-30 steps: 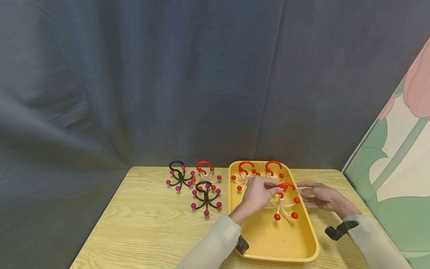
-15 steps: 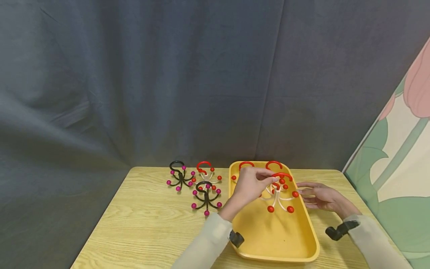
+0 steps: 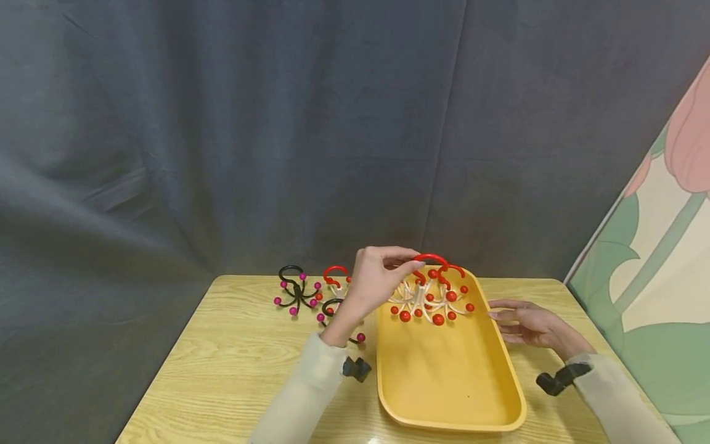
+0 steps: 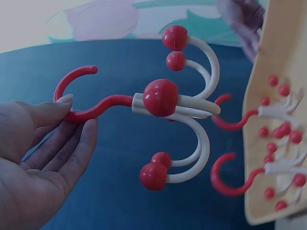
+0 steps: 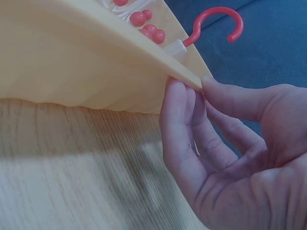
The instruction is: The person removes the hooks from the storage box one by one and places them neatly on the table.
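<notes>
My left hand (image 3: 374, 280) pinches the red curved top of a multi-arm hanging hook (image 4: 117, 100) between thumb and fingers. White arms ending in red balls spread from its stem; it hangs over the back of the yellow tray (image 3: 444, 376). Behind it in the tray stand two matching red-and-white hooks, one at the right (image 3: 456, 269), the other largely covered in the head view. The left wrist view shows both their red tops (image 4: 230, 125). My right hand (image 3: 527, 324) grips the tray's right rim (image 5: 184, 79), thumb above and fingers below.
Left of the tray on the wooden table (image 3: 238, 370) stand a black hook with pink balls (image 3: 297, 293), another red-and-white hook (image 3: 335, 269) and a second black one (image 3: 333, 303), the last two partly behind my left hand. A dark curtain (image 3: 333, 123) hangs behind; a flower-patterned panel (image 3: 665, 296) borders the right.
My left hand has raised the pinched hook and carried it leftward and back, from the tray's middle toward its rear left. My right hand has stayed at the rim.
</notes>
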`<state>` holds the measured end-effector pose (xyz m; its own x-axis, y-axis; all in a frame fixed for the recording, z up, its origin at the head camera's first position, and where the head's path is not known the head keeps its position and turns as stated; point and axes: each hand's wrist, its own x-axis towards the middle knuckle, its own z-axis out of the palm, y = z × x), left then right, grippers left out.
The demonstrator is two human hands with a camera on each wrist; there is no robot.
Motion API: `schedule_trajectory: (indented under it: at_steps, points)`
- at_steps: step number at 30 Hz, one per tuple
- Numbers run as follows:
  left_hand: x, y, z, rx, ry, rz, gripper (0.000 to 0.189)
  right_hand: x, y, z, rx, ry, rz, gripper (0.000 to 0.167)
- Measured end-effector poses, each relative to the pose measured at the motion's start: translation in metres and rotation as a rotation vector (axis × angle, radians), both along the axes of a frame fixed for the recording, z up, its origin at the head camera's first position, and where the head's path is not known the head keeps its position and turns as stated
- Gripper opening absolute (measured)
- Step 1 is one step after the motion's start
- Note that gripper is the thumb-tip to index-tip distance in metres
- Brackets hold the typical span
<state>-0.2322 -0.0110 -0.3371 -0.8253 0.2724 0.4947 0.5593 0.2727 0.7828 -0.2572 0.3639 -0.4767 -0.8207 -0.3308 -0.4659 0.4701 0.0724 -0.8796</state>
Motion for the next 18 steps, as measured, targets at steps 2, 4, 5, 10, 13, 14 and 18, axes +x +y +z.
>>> schedule_trajectory:
  at_steps: [2, 4, 5, 10, 13, 14, 18]
  points:
    - [-0.001, -0.011, 0.006, 0.024, 0.002, 0.013, 0.017, 0.000, 0.000, 0.000, -0.004, 0.000, 0.002, 0.022]
    - [-0.001, -0.023, 0.010, 0.044, 0.000, 0.031, 0.017, 0.000, -0.001, 0.001, -0.009, -0.001, 0.004, 0.022]
    - [-0.001, -0.030, 0.012, 0.050, 0.003, 0.042, 0.017, 0.000, -0.001, 0.001, -0.009, -0.001, 0.003, 0.022]
    - [-0.005, -0.061, 0.015, 0.069, 0.038, 0.122, 0.017, -0.001, -0.002, 0.001, -0.011, -0.002, 0.000, 0.024]
    - [-0.007, -0.079, 0.014, 0.095, 0.061, 0.167, 0.019, -0.001, -0.001, 0.001, -0.009, 0.000, 0.006, 0.023]
    - [-0.007, -0.085, 0.014, 0.105, 0.064, 0.180, 0.020, -0.001, -0.001, 0.001, -0.010, 0.001, 0.010, 0.023]
    - [-0.008, -0.107, 0.012, 0.129, 0.061, 0.237, 0.021, -0.002, -0.001, 0.001, -0.013, 0.001, 0.018, 0.023]
